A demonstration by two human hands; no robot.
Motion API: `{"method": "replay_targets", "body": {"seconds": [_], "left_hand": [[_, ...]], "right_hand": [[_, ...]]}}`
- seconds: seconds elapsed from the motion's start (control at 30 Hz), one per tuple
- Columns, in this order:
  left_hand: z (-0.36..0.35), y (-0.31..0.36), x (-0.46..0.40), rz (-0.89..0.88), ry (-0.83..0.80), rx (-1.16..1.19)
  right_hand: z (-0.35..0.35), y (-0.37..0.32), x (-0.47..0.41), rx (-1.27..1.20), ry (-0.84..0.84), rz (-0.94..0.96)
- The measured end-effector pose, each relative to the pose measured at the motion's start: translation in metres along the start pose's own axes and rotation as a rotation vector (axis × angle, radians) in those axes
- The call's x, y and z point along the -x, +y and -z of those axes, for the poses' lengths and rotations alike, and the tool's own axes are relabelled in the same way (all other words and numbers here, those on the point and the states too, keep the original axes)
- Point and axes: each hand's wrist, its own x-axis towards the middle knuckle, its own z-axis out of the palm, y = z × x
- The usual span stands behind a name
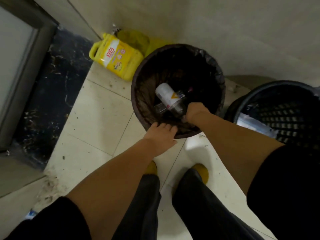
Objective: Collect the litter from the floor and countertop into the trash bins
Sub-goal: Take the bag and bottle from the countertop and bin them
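A round dark trash bin [138,78] with a black liner stands on the tiled floor in front of me. My left hand [161,134] grips its near rim. My right hand [195,114] reaches inside the bin, closed around the neck end of a clear plastic bottle [167,96] with a white label. The bottle lies tilted within the bin, its base pointing away from me. A second, black mesh bin [284,116] stands to the right with a pale plastic wrapper [252,126] inside.
A yellow detergent jug [116,58] leans by the wall behind the bin, with a yellow bag [136,39] beside it. A dark marble threshold [57,84] and door frame [26,70] run along the left. My feet in yellow shoes [200,171] stand close to the bin.
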Motion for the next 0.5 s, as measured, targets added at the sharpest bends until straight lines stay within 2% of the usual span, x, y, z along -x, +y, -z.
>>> {"method": "replay_targets", "body": {"seconds": [0.17,0.4,0.5], "left_hand": [[0.098,0.012,0.055,-0.001,0.025,-0.081],[0.264,0.053,0.168,-0.031,0.153,-0.128],[0.319,0.086,0.213,-0.086,0.206,-0.116]], "right_hand": [[0.073,0.015,0.095,-0.054,0.039,0.033],[0.172,0.041,0.291,-0.065,0.025,0.006],[0.193,0.058,0.372,-0.186,0.130,-0.053]]}}
